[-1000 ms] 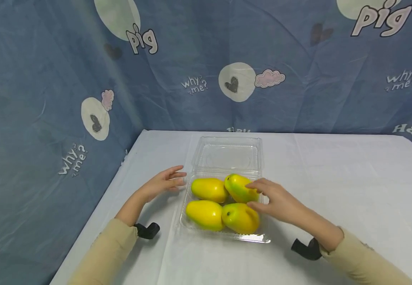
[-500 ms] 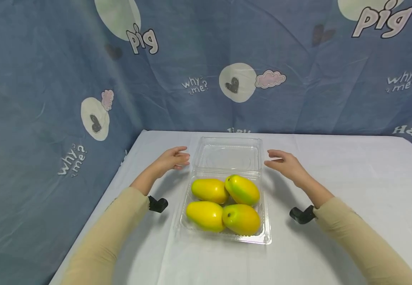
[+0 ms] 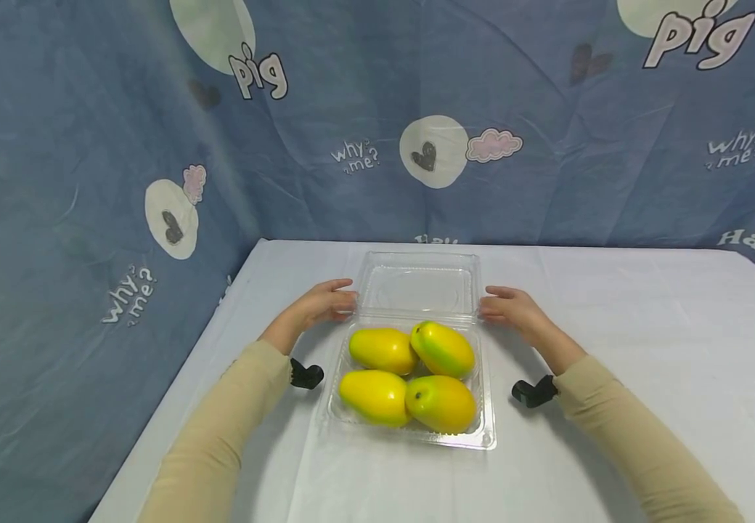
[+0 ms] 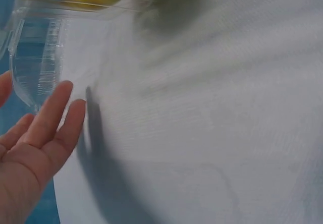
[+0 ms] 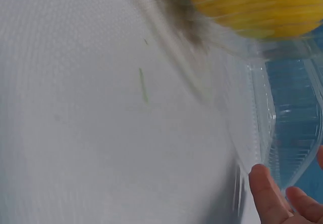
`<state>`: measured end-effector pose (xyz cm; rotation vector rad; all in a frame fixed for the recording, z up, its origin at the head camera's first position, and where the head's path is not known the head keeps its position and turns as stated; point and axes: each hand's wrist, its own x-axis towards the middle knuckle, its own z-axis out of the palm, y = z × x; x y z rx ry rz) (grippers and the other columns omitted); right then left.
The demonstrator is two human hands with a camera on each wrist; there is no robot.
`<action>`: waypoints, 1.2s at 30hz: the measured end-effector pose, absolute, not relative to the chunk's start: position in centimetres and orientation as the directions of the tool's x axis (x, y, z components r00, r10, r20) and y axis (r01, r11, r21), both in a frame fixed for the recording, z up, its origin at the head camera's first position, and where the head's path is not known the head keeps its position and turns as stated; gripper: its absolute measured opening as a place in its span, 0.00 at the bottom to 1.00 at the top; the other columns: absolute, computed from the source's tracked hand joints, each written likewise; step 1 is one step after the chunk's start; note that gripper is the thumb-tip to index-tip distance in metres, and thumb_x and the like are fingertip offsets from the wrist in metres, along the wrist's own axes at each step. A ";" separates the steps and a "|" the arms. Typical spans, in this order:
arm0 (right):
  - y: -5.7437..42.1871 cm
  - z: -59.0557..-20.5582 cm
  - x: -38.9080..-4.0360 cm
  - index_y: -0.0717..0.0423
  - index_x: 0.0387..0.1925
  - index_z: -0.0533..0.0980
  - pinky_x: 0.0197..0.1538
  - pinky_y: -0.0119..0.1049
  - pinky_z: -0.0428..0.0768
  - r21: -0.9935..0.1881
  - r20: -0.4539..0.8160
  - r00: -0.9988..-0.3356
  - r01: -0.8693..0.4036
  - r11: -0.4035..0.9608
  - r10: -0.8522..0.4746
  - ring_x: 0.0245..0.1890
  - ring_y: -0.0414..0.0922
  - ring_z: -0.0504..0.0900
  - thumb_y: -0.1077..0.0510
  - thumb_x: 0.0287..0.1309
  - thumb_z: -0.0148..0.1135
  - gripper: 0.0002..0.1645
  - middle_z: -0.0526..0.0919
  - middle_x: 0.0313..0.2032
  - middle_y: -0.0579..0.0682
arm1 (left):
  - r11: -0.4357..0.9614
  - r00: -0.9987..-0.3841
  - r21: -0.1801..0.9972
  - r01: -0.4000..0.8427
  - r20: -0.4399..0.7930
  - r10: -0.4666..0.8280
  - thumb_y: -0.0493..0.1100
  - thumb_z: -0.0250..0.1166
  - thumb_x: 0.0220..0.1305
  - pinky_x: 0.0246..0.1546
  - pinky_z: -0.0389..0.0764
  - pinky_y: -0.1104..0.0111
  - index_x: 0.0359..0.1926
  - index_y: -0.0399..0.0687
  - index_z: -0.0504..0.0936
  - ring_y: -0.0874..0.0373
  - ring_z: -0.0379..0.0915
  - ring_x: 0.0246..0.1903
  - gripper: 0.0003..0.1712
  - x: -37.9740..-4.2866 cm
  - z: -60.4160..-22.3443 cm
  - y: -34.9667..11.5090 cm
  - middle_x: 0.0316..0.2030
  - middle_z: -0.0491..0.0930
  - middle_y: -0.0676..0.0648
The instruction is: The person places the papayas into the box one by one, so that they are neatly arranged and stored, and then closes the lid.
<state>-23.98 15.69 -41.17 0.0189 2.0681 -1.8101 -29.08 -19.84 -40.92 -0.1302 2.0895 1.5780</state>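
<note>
A clear plastic clamshell box (image 3: pixel 487 428) lies on the table with its lid (image 3: pixel 417 287) folded back to the far side. Several yellow-green mangoes fill its near half, among them a front-left mango (image 3: pixel 374 397) and a back-right mango (image 3: pixel 443 349). My left hand (image 3: pixel 322 303) is at the lid's left edge, fingers extended and spread; in the left wrist view its fingertips (image 4: pixel 64 90) come right up to the clear plastic. On the opposite side, my right hand (image 3: pixel 515 311) has its fingers at the lid's right edge. Neither hand grips anything.
A white cloth covers the table (image 3: pixel 626 327). Behind it and along the left hangs a blue printed curtain (image 3: pixel 325 87). Dark camera mounts, a left one (image 3: pixel 307 375) and a right one (image 3: pixel 534 393), jut inward from the wrists.
My right hand has left the back-right mango and moved away to the lid's right side. My left hand has moved forward beside the lid. Both have closed in on its edges; the mangoes stay put.
</note>
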 end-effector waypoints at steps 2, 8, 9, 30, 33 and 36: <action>15.6 -41.4 -24.0 0.71 0.67 0.48 0.55 0.36 0.73 -0.952 -0.297 -0.924 0.268 0.144 -0.240 0.35 0.33 0.80 0.61 0.63 0.50 0.37 0.62 0.60 0.71 | 0.304 -0.863 0.875 -0.377 -0.451 0.229 0.41 0.57 0.64 0.56 0.69 0.56 0.70 0.45 0.51 0.45 0.66 0.58 0.37 -29.0 -41.1 -19.9 0.63 0.63 0.38; 15.3 -41.6 -24.0 0.74 0.65 0.51 0.48 0.31 0.77 -0.956 -0.291 -0.928 0.275 0.101 -0.234 0.33 0.33 0.79 0.61 0.63 0.50 0.35 0.71 0.52 0.66 | 0.267 -0.862 0.891 -0.368 -0.434 0.261 0.39 0.56 0.65 0.57 0.67 0.57 0.69 0.44 0.53 0.47 0.66 0.57 0.35 -29.0 -41.7 -20.0 0.64 0.62 0.39; 15.3 -41.6 -24.0 0.74 0.65 0.52 0.49 0.31 0.77 -0.956 -0.291 -0.928 0.275 0.099 -0.233 0.34 0.33 0.79 0.61 0.62 0.51 0.35 0.72 0.51 0.65 | 0.263 -0.862 0.892 -0.368 -0.433 0.265 0.39 0.55 0.65 0.58 0.67 0.57 0.69 0.44 0.53 0.47 0.66 0.57 0.34 -29.0 -41.7 -20.0 0.64 0.62 0.39; 14.9 -40.8 -23.9 0.71 0.64 0.54 0.44 0.23 0.76 -0.988 -0.150 -0.975 0.140 0.066 -0.164 0.35 0.32 0.75 0.65 0.60 0.51 0.33 0.63 0.58 0.70 | 0.223 -0.921 0.955 -0.196 -0.257 0.292 0.32 0.56 0.62 0.57 0.67 0.55 0.69 0.45 0.52 0.44 0.62 0.60 0.36 -27.7 -40.2 -20.3 0.64 0.61 0.37; 14.8 -40.3 -23.7 0.70 0.64 0.55 0.44 0.23 0.76 -0.989 -0.131 -0.981 0.120 0.083 -0.143 0.34 0.30 0.75 0.64 0.61 0.51 0.32 0.64 0.58 0.70 | 0.246 -0.934 0.957 -0.156 -0.224 0.279 0.31 0.58 0.60 0.55 0.70 0.56 0.69 0.45 0.54 0.44 0.66 0.57 0.37 -27.5 -39.9 -20.4 0.62 0.63 0.36; 14.8 -39.6 -23.5 0.68 0.65 0.56 0.46 0.25 0.76 -0.988 -0.123 -0.983 0.108 0.109 -0.136 0.37 0.31 0.76 0.62 0.63 0.50 0.31 0.65 0.59 0.69 | 0.269 -0.940 0.956 -0.122 -0.198 0.278 0.31 0.58 0.60 0.55 0.70 0.55 0.68 0.44 0.55 0.43 0.68 0.55 0.37 -27.3 -39.5 -20.4 0.61 0.64 0.36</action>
